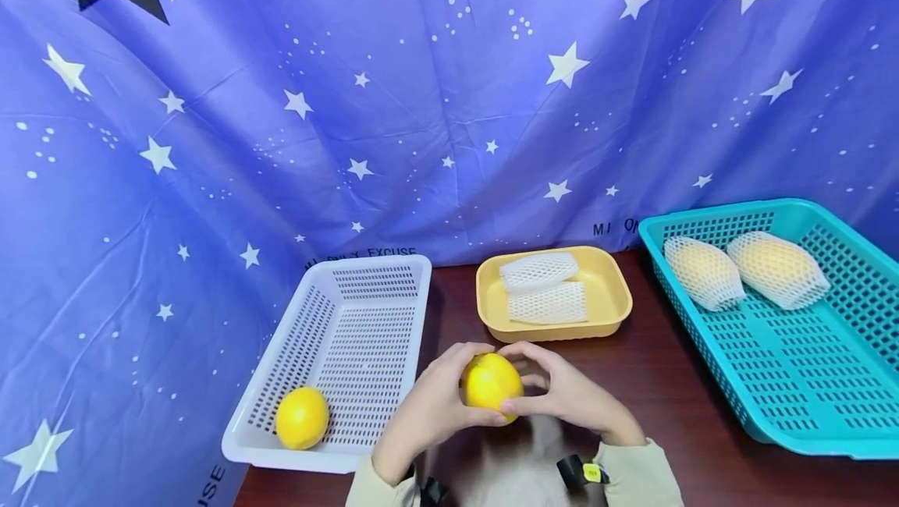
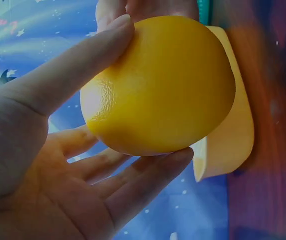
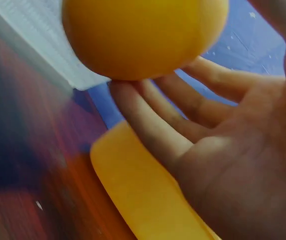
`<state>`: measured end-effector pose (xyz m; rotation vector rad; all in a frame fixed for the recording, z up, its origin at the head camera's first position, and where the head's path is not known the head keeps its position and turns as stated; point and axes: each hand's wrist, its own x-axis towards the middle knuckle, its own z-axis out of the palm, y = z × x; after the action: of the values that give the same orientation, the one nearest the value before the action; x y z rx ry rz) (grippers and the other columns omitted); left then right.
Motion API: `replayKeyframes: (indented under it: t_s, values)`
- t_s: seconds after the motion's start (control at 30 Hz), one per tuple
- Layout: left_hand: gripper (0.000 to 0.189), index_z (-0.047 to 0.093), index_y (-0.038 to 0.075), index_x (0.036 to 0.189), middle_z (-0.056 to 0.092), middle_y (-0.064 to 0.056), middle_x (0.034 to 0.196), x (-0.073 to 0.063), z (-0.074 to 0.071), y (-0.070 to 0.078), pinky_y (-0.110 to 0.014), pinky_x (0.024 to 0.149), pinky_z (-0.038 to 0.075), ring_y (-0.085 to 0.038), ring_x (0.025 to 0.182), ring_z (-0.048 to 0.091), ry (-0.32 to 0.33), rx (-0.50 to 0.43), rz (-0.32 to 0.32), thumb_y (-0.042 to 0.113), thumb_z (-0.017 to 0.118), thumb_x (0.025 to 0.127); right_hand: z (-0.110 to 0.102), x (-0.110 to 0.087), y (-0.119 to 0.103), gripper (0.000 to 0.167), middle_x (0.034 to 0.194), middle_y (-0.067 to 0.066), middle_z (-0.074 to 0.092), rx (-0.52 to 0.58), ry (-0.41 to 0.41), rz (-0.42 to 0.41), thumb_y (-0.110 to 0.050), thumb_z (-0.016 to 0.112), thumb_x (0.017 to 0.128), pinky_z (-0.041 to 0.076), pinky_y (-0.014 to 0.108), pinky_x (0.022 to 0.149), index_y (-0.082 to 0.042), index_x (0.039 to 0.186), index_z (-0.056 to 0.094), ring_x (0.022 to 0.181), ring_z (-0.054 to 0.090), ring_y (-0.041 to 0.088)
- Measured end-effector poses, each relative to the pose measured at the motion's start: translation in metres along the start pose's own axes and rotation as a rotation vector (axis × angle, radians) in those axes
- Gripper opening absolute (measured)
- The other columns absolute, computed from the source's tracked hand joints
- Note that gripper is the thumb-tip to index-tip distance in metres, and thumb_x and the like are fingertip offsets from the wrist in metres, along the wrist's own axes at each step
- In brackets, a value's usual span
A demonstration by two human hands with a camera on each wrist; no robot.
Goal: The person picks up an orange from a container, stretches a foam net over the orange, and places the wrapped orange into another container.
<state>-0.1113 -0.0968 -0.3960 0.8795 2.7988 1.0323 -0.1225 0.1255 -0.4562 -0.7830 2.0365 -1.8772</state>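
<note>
Both hands hold one yellow-orange orange (image 1: 492,384) above the table's near middle. My left hand (image 1: 438,402) grips it from the left; in the left wrist view its thumb lies on one side of the orange (image 2: 163,90) and the fingertips on the other. From the right, my right hand (image 1: 562,390) has its thumb and fingers round the same fruit. In the right wrist view the right fingertips (image 3: 125,92) meet the underside of the orange (image 3: 143,37). Behind the hands, a yellow tray (image 1: 611,316) holds two white foam net sleeves (image 1: 548,303).
A second orange (image 1: 302,418) lies in the near left corner of the white basket (image 1: 235,444). At right, a teal basket (image 1: 808,444) holds two yellowish fruits in foam nets (image 1: 776,267). A blue star-patterned cloth (image 1: 421,101) hangs behind the dark red table (image 1: 653,351).
</note>
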Motion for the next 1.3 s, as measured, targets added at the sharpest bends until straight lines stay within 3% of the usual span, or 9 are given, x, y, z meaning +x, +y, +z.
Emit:
replayKeyframes:
  t_s: [0.1, 0.4, 0.8, 1.0, 1.3]
  values:
    - [0.072, 0.06, 0.014, 0.129, 0.064, 0.004, 0.116, 0.001, 0.009, 0.001, -0.029, 0.085, 0.052, -0.011, 0.097, 0.059, 0.002, 0.013, -0.016, 0.033, 0.092, 0.067, -0.005, -0.004, -0.001, 0.055, 0.135, 0.019, 0.05, -0.027, -0.024, 0.028, -0.016, 0.075, 0.088, 0.052, 0.027, 0.096, -0.004, 0.135, 0.049, 0.111, 0.064, 0.017]
    - [0.074, 0.06, 0.02, 0.13, 0.063, 0.009, 0.121, 0.006, 0.037, 0.0, -0.026, 0.084, 0.05, -0.006, 0.099, 0.058, -0.005, 0.072, -0.03, 0.04, 0.092, 0.066, -0.017, -0.009, -0.001, 0.04, 0.128, 0.016, 0.058, -0.075, 0.001, 0.049, -0.016, 0.071, 0.092, 0.053, 0.025, 0.094, -0.006, 0.128, 0.056, 0.113, 0.062, 0.033]
    - [0.071, 0.059, 0.018, 0.123, 0.062, 0.007, 0.113, 0.018, 0.067, 0.003, -0.027, 0.079, 0.048, -0.008, 0.098, 0.057, -0.001, 0.107, -0.035, 0.035, 0.094, 0.063, -0.034, -0.026, 0.002, 0.046, 0.127, 0.018, 0.058, -0.154, -0.04, 0.121, -0.019, 0.073, 0.091, 0.055, 0.027, 0.09, 0.0, 0.127, 0.053, 0.112, 0.061, 0.029]
    - [0.073, 0.058, 0.017, 0.124, 0.062, 0.005, 0.115, 0.025, 0.078, 0.006, -0.03, 0.085, 0.05, -0.011, 0.103, 0.057, 0.019, 0.12, -0.01, 0.033, 0.094, 0.063, -0.042, -0.032, 0.002, 0.047, 0.129, 0.018, 0.056, -0.185, -0.034, 0.123, -0.02, 0.072, 0.091, 0.054, 0.028, 0.092, -0.001, 0.128, 0.052, 0.115, 0.06, 0.031]
    - [0.077, 0.056, 0.017, 0.129, 0.06, 0.005, 0.12, 0.028, 0.093, 0.009, -0.03, 0.087, 0.047, -0.014, 0.111, 0.054, 0.024, 0.054, 0.024, 0.03, 0.094, 0.063, -0.053, -0.043, 0.004, 0.047, 0.13, 0.018, 0.056, -0.19, -0.031, 0.159, -0.02, 0.071, 0.092, 0.053, 0.027, 0.093, 0.0, 0.129, 0.051, 0.115, 0.06, 0.026]
